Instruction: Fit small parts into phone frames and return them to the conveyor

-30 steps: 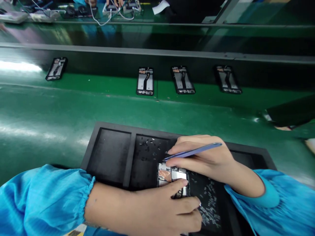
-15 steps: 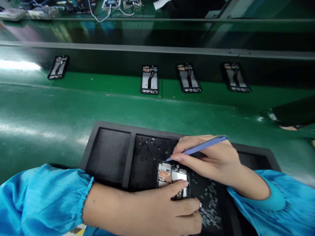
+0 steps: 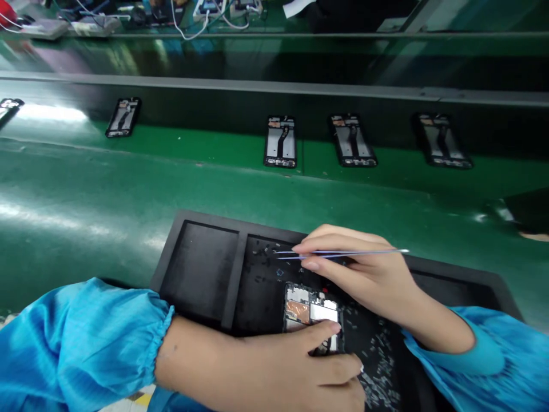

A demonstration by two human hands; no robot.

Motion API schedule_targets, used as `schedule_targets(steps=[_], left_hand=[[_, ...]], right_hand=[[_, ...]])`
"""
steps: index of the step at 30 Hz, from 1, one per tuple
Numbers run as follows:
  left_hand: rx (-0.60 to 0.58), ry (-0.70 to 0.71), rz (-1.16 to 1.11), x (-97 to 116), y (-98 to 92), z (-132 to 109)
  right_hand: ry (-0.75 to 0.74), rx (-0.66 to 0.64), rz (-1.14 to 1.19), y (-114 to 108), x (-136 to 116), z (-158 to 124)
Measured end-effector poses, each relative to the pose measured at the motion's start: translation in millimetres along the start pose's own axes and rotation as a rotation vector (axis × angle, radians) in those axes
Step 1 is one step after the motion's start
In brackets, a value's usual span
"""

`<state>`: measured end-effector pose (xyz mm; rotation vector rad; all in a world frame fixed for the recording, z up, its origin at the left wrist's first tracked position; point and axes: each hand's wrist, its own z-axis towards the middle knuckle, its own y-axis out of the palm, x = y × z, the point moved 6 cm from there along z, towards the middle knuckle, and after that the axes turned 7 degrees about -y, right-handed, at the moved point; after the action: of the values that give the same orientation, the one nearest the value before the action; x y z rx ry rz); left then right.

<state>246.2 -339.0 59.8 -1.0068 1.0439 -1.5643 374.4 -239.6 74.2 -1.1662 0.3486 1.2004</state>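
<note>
A partly bare phone with a copper-coloured patch lies in the black tray. My left hand is closed over its lower part, the thumb across its face, covering much of it. Between thumb and fingers of my right hand, slim purple tweezers are held nearly level, pointing left. Their tips are slightly apart, above the tray and beyond the phone's top edge. Whether anything sits between the tips is too small to tell. Small dark bits lie near the tips, and many tiny pale pieces are scattered right of the phone.
Several opened phone bodies lie spaced along the green bench behind the tray. Past a raised grey rail are white cables and devices. A dark sleeve with part of a hand shows at the right edge.
The tweezers have lifted off the phone's top edge and turned from slanted to nearly level, their two arms now showing apart. My left hand still holds the phone. The whole view has shifted slightly.
</note>
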Motion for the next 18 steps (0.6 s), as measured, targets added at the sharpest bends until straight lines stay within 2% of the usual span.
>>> schedule_targets(steps=[4,10,18], left_hand=[[0.026,-0.002,-0.002,0,-0.5,1],[0.04,-0.028,0.011,-1,-1.1,1],[0.085,-0.054,0.096,0,-2.6,2]], right_hand=[[0.03,-0.056,0.011,8,7,2],[0.041,-0.139,0.067,20,2,4],[-0.025,-0.181,0.089,26,-2,4]])
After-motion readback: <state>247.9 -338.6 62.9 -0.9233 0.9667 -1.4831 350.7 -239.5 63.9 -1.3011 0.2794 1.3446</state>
